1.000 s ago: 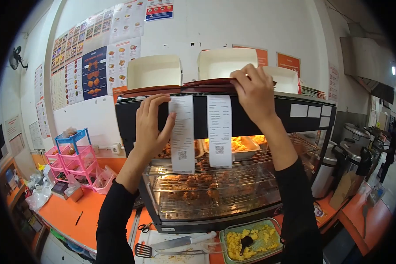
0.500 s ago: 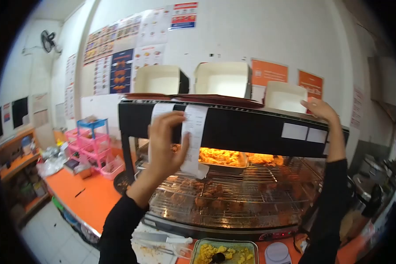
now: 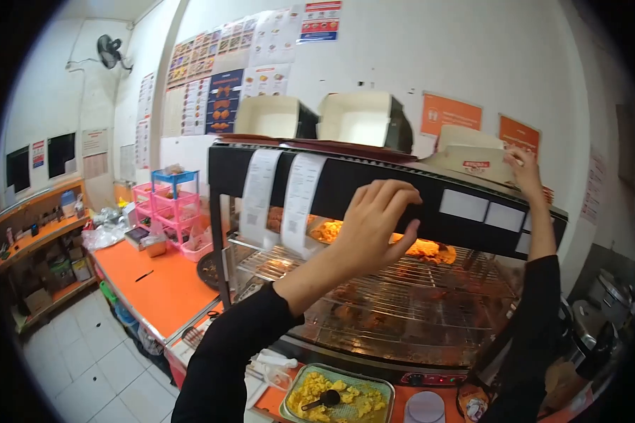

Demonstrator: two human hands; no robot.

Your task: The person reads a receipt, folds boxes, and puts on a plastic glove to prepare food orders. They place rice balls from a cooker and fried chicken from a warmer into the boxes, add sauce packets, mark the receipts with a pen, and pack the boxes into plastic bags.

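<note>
My right hand [image 3: 522, 170] is up at the top right of the food warmer, its fingers pinching the edge of a cream paper food box [image 3: 470, 156] with a red logo. My left hand [image 3: 379, 224] hovers before the warmer's black front panel [image 3: 416, 201], empty, thumb apart from the bent fingers. To its left, two printed receipts [image 3: 259, 187] hang from the panel. Behind the glass of the warmer [image 3: 395, 310], fried food lies on wire racks. Two more paper boxes [image 3: 356, 116] stand on top with their openings facing me.
Below the warmer is a tray of yellow food [image 3: 310, 395] with a black scoop [image 3: 323, 400]. A small round white scale [image 3: 425, 407] sits right of it. Pink and blue shelf baskets [image 3: 175, 204] stand on the orange counter [image 3: 148, 278] at left. Metal pots [image 3: 589, 314] are at far right.
My left hand has moved right, away from the receipts. The right-hand box has turned, now showing its printed outer side instead of its inside. My view has shifted a little.
</note>
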